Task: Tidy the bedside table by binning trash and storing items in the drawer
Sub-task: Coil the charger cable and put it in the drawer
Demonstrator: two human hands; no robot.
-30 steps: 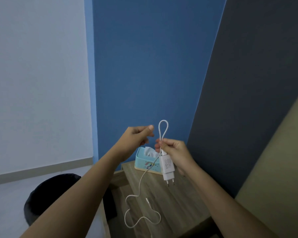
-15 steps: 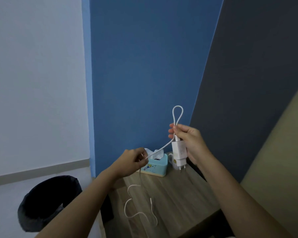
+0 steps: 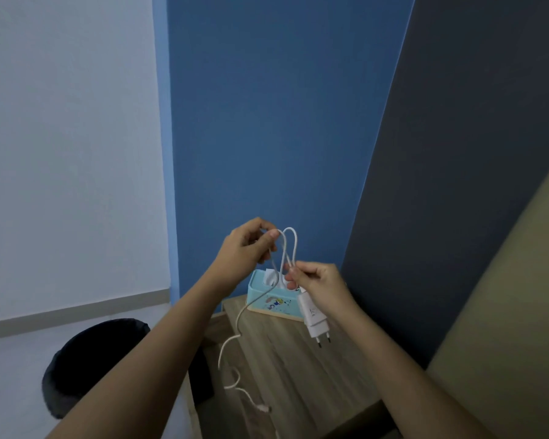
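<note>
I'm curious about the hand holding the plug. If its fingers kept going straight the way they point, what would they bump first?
Probably the left hand. The right hand points its fingers left and slightly up along the white cable loop; depth is unclear.

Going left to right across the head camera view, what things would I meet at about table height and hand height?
Black bin → left hand → white cable → right hand → beige panel at the right edge. The tissue box and charger plug overlap the hands, so they are left out.
</note>
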